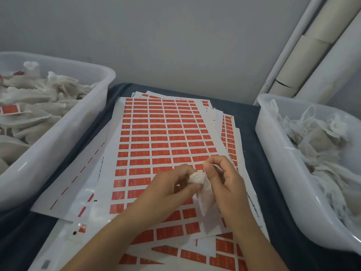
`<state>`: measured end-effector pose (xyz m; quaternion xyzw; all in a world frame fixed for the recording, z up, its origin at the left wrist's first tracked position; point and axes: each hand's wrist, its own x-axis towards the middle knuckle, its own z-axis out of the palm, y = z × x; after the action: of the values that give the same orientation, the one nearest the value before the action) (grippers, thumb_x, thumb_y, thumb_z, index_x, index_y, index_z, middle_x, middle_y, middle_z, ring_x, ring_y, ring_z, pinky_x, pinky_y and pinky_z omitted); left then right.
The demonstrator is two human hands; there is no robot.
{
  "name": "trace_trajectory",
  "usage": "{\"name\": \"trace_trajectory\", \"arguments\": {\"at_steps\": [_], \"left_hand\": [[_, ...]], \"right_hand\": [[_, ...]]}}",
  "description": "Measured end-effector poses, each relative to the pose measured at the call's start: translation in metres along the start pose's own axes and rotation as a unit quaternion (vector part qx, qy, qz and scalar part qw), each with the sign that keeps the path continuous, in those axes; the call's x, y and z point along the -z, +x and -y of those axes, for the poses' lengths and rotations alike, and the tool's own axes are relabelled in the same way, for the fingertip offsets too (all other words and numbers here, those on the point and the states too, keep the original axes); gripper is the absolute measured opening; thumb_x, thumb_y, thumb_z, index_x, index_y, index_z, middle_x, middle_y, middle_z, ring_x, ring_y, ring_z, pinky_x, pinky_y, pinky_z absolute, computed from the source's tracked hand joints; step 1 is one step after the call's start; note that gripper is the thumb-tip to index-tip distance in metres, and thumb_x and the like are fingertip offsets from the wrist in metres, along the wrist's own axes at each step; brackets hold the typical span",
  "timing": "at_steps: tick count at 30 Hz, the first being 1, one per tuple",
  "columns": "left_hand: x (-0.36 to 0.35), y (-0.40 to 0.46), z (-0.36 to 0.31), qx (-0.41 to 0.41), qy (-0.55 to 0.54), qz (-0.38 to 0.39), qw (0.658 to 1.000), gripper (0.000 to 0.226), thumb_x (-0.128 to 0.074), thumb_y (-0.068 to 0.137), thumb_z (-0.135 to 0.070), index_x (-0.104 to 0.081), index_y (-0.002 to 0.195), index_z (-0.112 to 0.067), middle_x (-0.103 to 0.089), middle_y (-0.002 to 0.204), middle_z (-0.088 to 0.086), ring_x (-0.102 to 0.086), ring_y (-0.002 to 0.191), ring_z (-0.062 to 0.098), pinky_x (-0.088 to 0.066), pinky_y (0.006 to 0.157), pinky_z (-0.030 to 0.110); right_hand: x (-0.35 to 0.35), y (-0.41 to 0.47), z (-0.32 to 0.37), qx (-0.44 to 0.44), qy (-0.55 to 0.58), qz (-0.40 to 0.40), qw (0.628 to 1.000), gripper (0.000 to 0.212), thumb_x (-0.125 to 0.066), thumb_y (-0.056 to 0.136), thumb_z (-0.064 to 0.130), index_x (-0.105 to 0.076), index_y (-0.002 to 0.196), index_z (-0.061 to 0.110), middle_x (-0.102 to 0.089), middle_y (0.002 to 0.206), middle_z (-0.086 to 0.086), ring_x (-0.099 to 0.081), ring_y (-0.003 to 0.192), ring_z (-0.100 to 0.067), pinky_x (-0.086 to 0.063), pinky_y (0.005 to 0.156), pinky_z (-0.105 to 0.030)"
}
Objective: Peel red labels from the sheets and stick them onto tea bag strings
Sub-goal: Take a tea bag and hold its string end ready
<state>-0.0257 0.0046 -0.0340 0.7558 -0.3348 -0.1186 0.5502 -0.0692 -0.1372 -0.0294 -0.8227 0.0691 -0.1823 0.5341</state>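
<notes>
A white tea bag [205,200] hangs between my hands over the stack of label sheets [156,133], which carry rows of red labels on white backing. My left hand [168,190] grips the bunched top of the bag. My right hand [224,178] pinches the bag's thin white string near its top, fingers curled. The bag's lower part dangles below my fingers, just above the sheet.
A white tub [58,137] at the left holds tea bags, some with red labels on them. Another white tub [273,153] at the right holds several unlabelled bags with loose strings. Sheets lie on a dark blue cloth [252,118]. White pipes [312,55] stand at the back right.
</notes>
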Motion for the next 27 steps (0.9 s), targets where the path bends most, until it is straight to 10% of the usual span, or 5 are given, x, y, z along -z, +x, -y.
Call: {"name": "trace_trajectory", "arguments": {"at_steps": [6,20,27], "left_hand": [[-0.001,-0.002,-0.005,-0.004,-0.029,0.003,1.000,0.019,-0.048,0.078,-0.048,-0.058,0.091,-0.039,-0.063,0.091,-0.017,-0.061,0.085,0.005,-0.053,0.079,0.023],[0.001,0.000,0.001,0.030,-0.007,-0.077,0.997,0.002,-0.058,0.080,-0.037,-0.059,0.080,-0.035,-0.061,0.076,-0.026,-0.058,0.074,-0.005,-0.045,0.060,0.005],[0.007,-0.002,-0.003,0.015,-0.068,0.018,0.997,0.021,-0.046,0.079,-0.041,-0.058,0.091,-0.030,-0.059,0.064,-0.011,-0.049,0.051,0.000,-0.041,0.049,0.011]], "right_hand": [[0.007,0.004,0.001,-0.028,0.072,0.053,0.996,0.039,-0.058,0.065,0.048,-0.050,0.101,0.034,-0.068,0.088,0.017,-0.066,0.089,-0.004,-0.055,0.074,-0.018],[0.011,0.000,0.008,-0.045,0.062,0.147,0.986,0.023,-0.055,0.071,0.047,-0.064,0.088,0.034,-0.066,0.089,0.029,-0.059,0.090,0.008,-0.045,0.068,-0.001],[0.018,0.002,0.007,-0.052,0.046,0.130,0.989,0.021,-0.065,0.065,0.040,-0.066,0.086,0.038,-0.066,0.092,0.029,-0.059,0.092,0.008,-0.044,0.066,-0.001]]}}
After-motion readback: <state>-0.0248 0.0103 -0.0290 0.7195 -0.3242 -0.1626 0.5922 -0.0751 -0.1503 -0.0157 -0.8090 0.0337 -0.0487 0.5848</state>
